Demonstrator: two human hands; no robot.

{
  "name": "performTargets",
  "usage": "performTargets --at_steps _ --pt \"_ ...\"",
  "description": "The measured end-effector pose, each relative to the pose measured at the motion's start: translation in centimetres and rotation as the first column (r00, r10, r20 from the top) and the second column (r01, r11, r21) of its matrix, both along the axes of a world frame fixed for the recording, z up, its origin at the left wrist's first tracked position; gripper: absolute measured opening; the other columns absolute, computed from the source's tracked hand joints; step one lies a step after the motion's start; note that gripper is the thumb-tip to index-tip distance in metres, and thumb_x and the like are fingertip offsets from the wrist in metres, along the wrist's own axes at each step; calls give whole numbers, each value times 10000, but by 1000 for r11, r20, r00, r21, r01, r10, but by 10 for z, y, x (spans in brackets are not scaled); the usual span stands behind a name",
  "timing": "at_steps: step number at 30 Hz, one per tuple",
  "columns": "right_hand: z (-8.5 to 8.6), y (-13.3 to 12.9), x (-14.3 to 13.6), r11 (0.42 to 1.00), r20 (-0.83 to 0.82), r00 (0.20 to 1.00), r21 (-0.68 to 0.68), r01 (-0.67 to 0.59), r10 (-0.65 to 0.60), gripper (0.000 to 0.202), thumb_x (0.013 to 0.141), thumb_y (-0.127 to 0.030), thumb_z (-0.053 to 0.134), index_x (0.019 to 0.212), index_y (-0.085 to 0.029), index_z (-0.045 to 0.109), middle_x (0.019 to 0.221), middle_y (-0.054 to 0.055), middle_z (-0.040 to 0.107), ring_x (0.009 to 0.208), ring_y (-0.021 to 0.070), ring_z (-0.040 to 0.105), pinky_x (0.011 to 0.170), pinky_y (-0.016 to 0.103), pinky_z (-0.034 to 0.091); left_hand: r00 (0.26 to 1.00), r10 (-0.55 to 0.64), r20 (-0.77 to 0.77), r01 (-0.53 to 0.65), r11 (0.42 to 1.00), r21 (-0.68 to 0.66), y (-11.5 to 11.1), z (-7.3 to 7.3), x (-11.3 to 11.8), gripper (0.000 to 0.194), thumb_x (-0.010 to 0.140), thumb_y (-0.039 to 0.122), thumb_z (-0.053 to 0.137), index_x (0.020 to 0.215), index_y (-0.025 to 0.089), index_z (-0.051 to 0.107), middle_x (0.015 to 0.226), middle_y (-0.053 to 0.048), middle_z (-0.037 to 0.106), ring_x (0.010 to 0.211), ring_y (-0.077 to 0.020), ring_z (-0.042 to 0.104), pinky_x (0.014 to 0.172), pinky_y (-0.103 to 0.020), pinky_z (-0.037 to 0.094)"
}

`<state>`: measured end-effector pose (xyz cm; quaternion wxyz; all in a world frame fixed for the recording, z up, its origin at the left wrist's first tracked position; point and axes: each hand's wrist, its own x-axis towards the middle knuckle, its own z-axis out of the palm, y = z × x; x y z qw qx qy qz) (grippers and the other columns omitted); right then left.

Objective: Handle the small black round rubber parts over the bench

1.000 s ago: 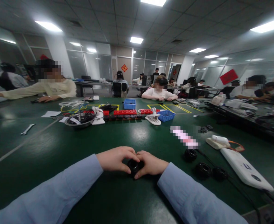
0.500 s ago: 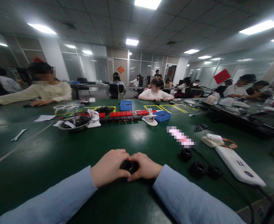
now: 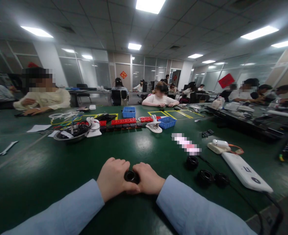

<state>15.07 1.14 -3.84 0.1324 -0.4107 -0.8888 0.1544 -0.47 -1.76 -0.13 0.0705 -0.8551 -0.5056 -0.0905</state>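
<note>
A small round black part (image 3: pixel 131 176) with a ring-like opening on top is between my two hands, just above or on the green tabletop. My left hand (image 3: pixel 113 179) curls around its left side, with thumb and fingers on it. From the right, my right hand (image 3: pixel 149 179) grips it, the thumb side meeting my left thumb. My hands hide its lower part. Off to the right lie similar black round parts: one (image 3: pixel 192 162) farther away, another (image 3: pixel 206 177) nearer, and a third (image 3: pixel 221 179) beside it, close to a black cable.
A white device (image 3: pixel 246 171) with a cable lies at right. Across the table (image 3: pixel 60 169) stand a metal bowl (image 3: pixel 58 137) of cables, a red strip (image 3: pixel 123 121), white clip stands (image 3: pixel 154 124) and blue bins (image 3: pixel 167 122). A wrench (image 3: pixel 8 148) lies left. Several people sit around.
My hands have closed in more tightly around the black part, and its round opening shows more fully. My view has shifted slightly. The person at left has drawn an arm in.
</note>
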Motion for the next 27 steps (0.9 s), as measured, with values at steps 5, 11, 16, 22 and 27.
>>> performTargets --at_steps 5,11,16,22,27 --pt "5 -1 3 998 -12 999 -47 -36 35 492 535 -554 732 799 -164 588 754 19 569 707 175 487 616 278 352 993 -74 97 78 996 -35 2 8 -8 486 722 634 506 794 166 614 775 -58 630 733 -232 562 743 -401 376" --pt "7 6 12 974 -76 978 -100 -202 195 463 564 -457 760 904 -170 631 816 18 590 783 184 516 693 283 388 863 -278 423 435 833 -341 13 21 -25 337 782 389 589 1101 279 598 1035 -24 584 982 -196 524 856 -304 398" --pt "6 14 17 927 -66 943 -177 -332 325 483 562 -429 771 981 -224 645 945 9 601 910 205 502 807 311 374 810 -309 498 560 661 -500 16 21 -30 381 741 334 641 1120 319 601 1174 -23 560 1101 -222 481 967 -349 343" --pt "15 12 20 891 -58 919 -226 -393 390 482 515 -438 788 943 -252 667 942 -10 603 906 198 513 824 304 366 791 -317 523 582 655 -482 12 14 -23 450 729 197 646 1159 309 577 1187 -26 550 1110 -201 491 981 -328 343" --pt "16 11 19 897 -34 925 -232 -375 378 485 512 -411 795 952 -254 664 936 -17 614 913 198 520 841 309 362 799 -345 492 571 691 -444 10 14 -21 412 706 239 698 1102 319 614 1125 -9 589 1053 -197 528 945 -310 377"
